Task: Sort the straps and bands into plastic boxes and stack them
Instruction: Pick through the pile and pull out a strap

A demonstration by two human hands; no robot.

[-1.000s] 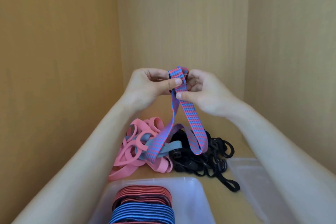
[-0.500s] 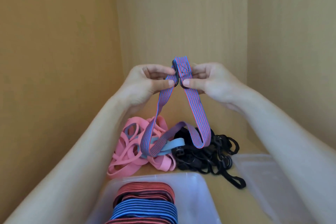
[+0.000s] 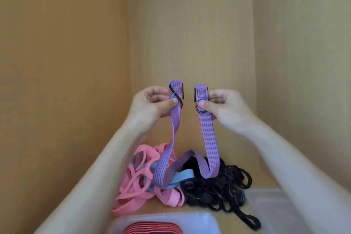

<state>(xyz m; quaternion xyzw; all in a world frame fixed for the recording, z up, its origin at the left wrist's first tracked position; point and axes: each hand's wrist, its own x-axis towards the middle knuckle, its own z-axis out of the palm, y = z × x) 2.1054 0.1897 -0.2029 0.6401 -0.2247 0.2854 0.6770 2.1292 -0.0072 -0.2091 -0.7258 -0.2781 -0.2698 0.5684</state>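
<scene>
Above the far heap, at centre, we hold one blue-and-red striped strap point(image 3: 208, 135) by both ends. L hand point(image 3: 150, 106) pinches the left end betw. thumb and curled fingers, just under the stitched tab. R hand point(image 3: 228, 106) pinches the right end the same way, thumb next to a black ring point(image 3: 200, 110). Both ends stand upright, near each other, not touching. The strap's middle sags in a loop onto the heap.

Heap: pink bands point(image 3: 133, 194) on the left w/ a light-blue band point(image 3: 185, 175) across them; black straps point(image 3: 224, 190) on the right, touching the pink ones.

Near edge: clear plastic box point(image 3: 199, 218) w/ red striped straps point(image 3: 152, 230) inside. A second clear box point(image 3: 275, 209) sits near right. Wood panels point(image 3: 190, 24) enclose left, far and right.
</scene>
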